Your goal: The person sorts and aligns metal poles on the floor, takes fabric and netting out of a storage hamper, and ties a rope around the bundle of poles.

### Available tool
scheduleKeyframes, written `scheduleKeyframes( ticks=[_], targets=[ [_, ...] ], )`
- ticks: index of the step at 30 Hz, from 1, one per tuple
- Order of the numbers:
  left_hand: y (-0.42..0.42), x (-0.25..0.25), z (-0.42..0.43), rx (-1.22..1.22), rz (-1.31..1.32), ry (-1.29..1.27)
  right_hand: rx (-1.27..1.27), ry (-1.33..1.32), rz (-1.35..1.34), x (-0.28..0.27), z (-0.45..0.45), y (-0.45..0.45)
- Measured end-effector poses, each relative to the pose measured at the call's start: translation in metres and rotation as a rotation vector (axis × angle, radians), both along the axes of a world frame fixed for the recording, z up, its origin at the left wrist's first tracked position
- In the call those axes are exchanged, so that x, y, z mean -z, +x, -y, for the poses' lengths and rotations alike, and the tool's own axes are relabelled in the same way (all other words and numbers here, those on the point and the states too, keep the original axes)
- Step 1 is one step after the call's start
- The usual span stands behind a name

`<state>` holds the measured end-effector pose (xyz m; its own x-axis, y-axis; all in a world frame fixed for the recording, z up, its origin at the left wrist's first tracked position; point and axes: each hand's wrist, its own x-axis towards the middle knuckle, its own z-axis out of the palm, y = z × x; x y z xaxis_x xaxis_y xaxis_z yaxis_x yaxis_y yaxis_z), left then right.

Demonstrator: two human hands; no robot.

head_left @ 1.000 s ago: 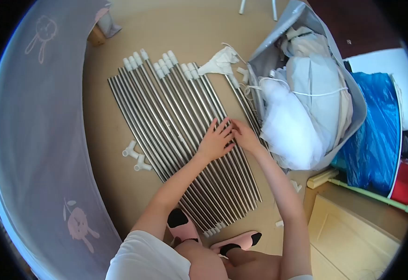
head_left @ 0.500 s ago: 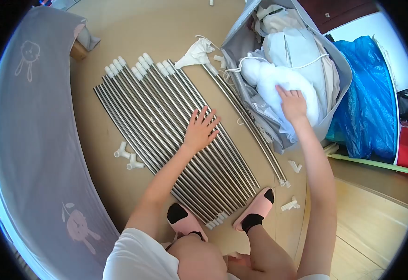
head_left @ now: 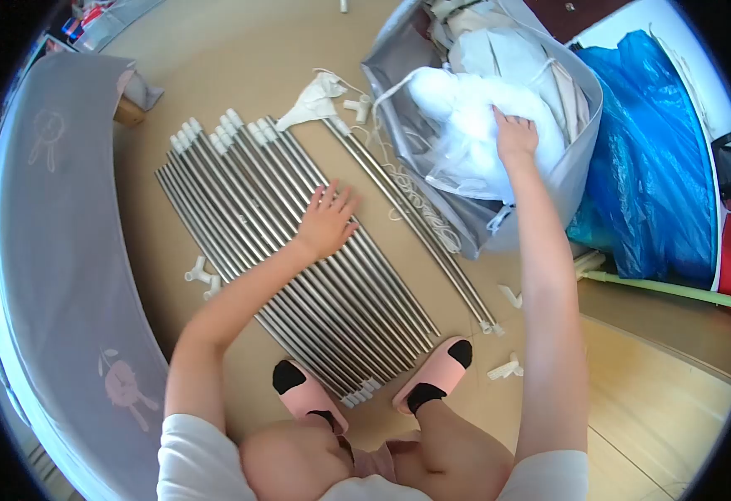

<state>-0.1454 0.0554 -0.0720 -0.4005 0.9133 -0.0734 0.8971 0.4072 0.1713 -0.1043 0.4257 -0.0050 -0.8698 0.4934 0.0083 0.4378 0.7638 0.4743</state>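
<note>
My left hand [head_left: 326, 223] lies with fingers spread on a row of silver metal tubes [head_left: 286, 267], which rest side by side on the floor. Many of the tubes have white plastic ends. My right hand [head_left: 516, 140] reaches into a grey fabric storage bag [head_left: 581, 159] and rests on a bundle of white sheer netting [head_left: 482, 138]. Its fingers are extended over the netting and do not visibly wrap round it. Pale folded fabric [head_left: 499, 52] fills the bag behind the netting.
Two separate tubes [head_left: 407, 213], with white cloth [head_left: 315, 102] at their far end, lie beside the bag. White plastic connectors [head_left: 506, 367] are scattered around. A grey rabbit-print fabric panel [head_left: 56, 250] stands left, a blue plastic bag [head_left: 645, 167] right. Pink slippers [head_left: 436, 376] are at the tubes' near end.
The view has shifted, so tubes and bag appear further left. My left hand stays on the tubes and my right hand on the netting, which looks more spread out.
</note>
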Motion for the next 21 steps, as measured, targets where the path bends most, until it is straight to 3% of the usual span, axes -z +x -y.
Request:
scheduleKeyframes(
  ticks=[5,8,10,13,17,19,21],
  targets=[
    [-0.007,-0.031,-0.038,0.180,-0.048,-0.114,0.028,-0.005,-0.044,-0.004,-0.055,-0.008],
    [-0.005,-0.021,-0.066,0.237,-0.073,-0.114,0.144,-0.138,-0.021,-0.016,-0.076,-0.025],
    [-0.002,0.002,-0.084,0.298,-0.180,-0.028,0.101,-0.157,-0.102,-0.008,-0.082,-0.037],
    [0.010,0.014,-0.118,0.335,-0.098,-0.196,0.013,-0.151,-0.234,0.008,-0.086,-0.047],
    [0.009,0.021,-0.128,0.372,-0.102,-0.236,-0.121,-0.157,-0.374,0.016,-0.076,-0.045],
    [0.012,0.037,-0.125,0.429,-0.172,-0.055,-0.223,-0.237,-0.389,0.011,-0.064,-0.040],
    [0.011,0.040,-0.125,0.468,-0.167,-0.063,-0.353,-0.384,-0.433,0.002,-0.048,-0.027]
  ],
)
